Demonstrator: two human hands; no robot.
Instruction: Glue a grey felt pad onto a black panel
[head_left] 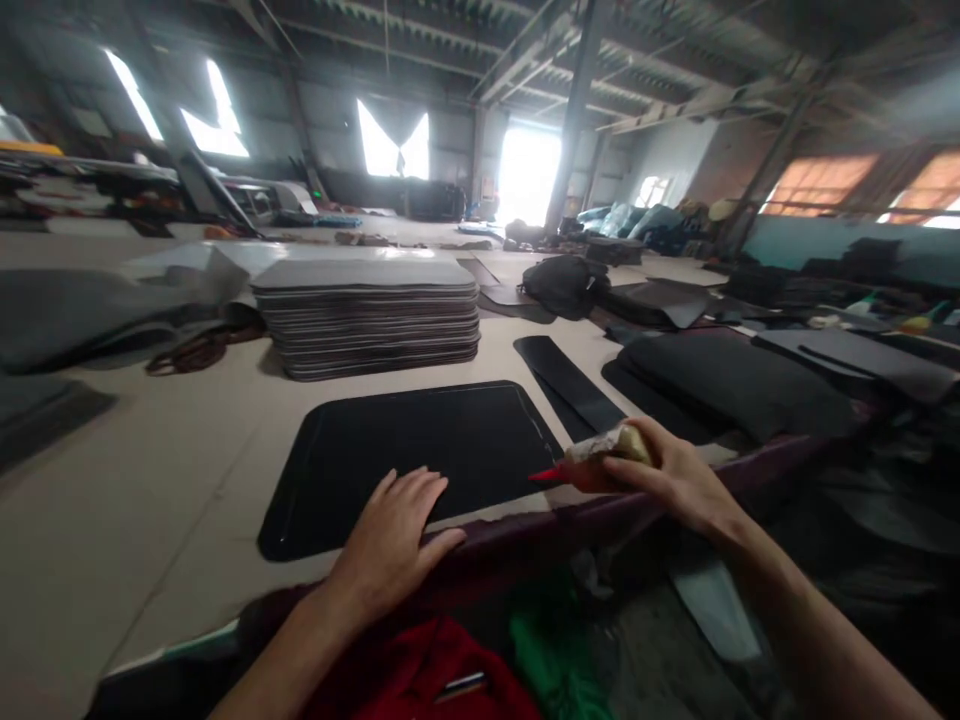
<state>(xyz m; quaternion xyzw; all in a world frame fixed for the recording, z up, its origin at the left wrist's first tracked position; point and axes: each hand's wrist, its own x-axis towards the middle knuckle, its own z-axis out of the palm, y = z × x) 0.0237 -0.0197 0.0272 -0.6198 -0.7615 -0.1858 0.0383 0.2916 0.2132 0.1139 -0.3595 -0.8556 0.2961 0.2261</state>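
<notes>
Head: glue bottle (600, 455) nozzle pointing left

Two hands are in view: a left hand (394, 535) and a right hand (675, 475). One glue bottle (600, 455) sits in the right hand. One black mat (412, 450) lies on the surface (150, 480); behind the mat stands one stack of grey mats (366, 315), and right of the mat lie two black strips (570, 385).

Under your left hand (394, 545) lies a black mat (420, 455), matt and smooth like rubber or leatherette. Your right hand (675, 480) grips a soft plastic tube (600, 452) with a glossy red nozzle. The worktop (150, 480) looks pale, smooth and matt.
</notes>
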